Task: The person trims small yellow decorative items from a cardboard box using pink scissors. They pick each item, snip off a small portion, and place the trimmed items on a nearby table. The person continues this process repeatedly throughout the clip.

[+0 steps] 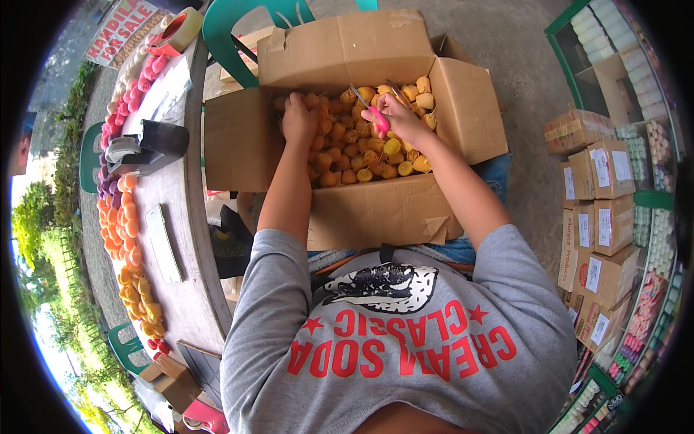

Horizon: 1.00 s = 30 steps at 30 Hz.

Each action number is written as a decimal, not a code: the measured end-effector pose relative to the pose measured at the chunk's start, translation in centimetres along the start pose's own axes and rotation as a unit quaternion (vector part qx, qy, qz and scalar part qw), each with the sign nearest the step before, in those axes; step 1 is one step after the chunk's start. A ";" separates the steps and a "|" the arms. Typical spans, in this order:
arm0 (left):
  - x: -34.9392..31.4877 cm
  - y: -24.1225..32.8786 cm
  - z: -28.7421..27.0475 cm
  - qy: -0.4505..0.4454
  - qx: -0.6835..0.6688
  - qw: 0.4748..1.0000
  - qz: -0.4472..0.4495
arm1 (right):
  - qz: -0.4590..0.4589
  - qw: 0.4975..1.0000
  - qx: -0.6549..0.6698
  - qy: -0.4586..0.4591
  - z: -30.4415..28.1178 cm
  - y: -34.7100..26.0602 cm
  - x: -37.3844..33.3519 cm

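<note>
An open cardboard box [383, 213] in front of me holds many small yellow-orange candles [352, 135], some a brighter yellow. My left hand [298, 116] reaches down among the candles by the box's left wall; its fingertips are hidden, so whether it grips one does not show. Over the right part of the pile, my right hand [399, 119] is closed around scissors [379, 120] with pink handles. A thin metal blade points away from me and to the left.
To the left, a long table [184, 239] bears a black tape dispenser [160, 145], a phone [164, 242] and a row of coloured candles [119, 217]. Stacked cartons [603, 224] stand at right beside filled shelves [654, 239]. A green plastic chair [224, 43] is behind the box.
</note>
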<state>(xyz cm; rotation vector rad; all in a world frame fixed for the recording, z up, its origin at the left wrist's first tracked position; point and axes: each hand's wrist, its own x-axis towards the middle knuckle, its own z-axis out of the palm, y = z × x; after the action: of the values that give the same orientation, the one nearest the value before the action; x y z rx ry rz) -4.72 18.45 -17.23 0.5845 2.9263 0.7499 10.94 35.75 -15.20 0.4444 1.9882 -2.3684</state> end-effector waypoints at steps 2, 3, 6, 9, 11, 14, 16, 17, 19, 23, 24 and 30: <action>0.6 -0.8 0.9 0.009 -0.076 0.997 0.011 | 0.011 1.000 -0.007 -0.012 0.0 0.4 0.0; 1.6 -2.7 2.7 0.015 -0.149 0.988 0.025 | 0.013 1.000 -0.015 -0.020 0.2 0.6 0.1; 1.2 -1.1 2.0 -0.145 -0.371 0.917 0.005 | 0.019 0.999 -0.042 -0.012 0.0 0.6 0.0; -1.2 2.0 -0.5 -0.256 -0.460 0.850 -0.012 | 0.018 0.997 -0.074 -0.010 0.2 0.7 0.0; -1.4 2.2 -0.5 -0.283 -0.466 0.838 0.011 | 0.020 0.996 -0.091 -0.005 0.3 0.7 0.0; -1.4 1.9 -0.3 -0.286 -0.449 0.846 0.036 | 0.025 0.996 -0.086 -0.005 0.3 0.4 -0.1; -1.5 2.1 -0.4 -0.290 -0.429 0.855 0.028 | 0.029 0.996 -0.088 -0.005 0.1 0.4 -0.1; -1.5 2.2 -0.6 -0.292 -0.419 0.860 0.024 | 0.030 0.996 -0.089 -0.005 0.1 0.4 -0.1; -1.6 2.3 -0.8 -0.294 -0.411 0.863 0.026 | 0.017 0.996 -0.083 -0.002 0.1 0.6 0.0; -1.5 2.2 -0.3 -0.248 -0.423 0.872 -0.007 | 0.013 0.995 -0.098 0.029 -0.1 0.6 0.1; -1.3 2.1 -0.3 -0.241 -0.427 0.871 -0.016 | 0.016 0.995 -0.095 0.026 -0.1 0.6 0.2; -2.0 3.0 -1.3 -0.270 -0.449 0.851 -0.026 | 0.012 0.996 -0.085 -0.004 -0.3 1.2 0.4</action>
<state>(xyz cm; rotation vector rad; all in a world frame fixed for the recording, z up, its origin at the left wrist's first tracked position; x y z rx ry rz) -2.01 19.52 -14.68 0.4811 1.7812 1.4891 10.82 35.87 -16.54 0.4481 2.1433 -2.1603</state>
